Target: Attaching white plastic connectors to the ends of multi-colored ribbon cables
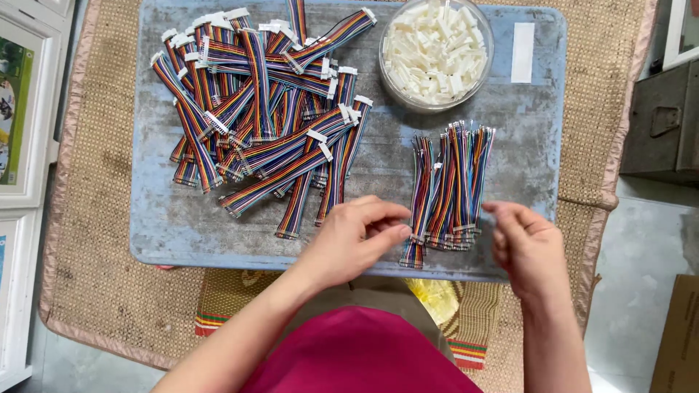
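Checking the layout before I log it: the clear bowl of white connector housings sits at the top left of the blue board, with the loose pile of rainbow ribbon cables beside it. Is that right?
Not quite. The head view shows the clear bowl of white connector housings at the top right of the blue board, not the top left. The loose pile of rainbow ribbon cables does lie beside it, to its left.

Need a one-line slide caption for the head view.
Two bare hands, left hand and right hand, at a neat bundle of rainbow cables on a blue tray.
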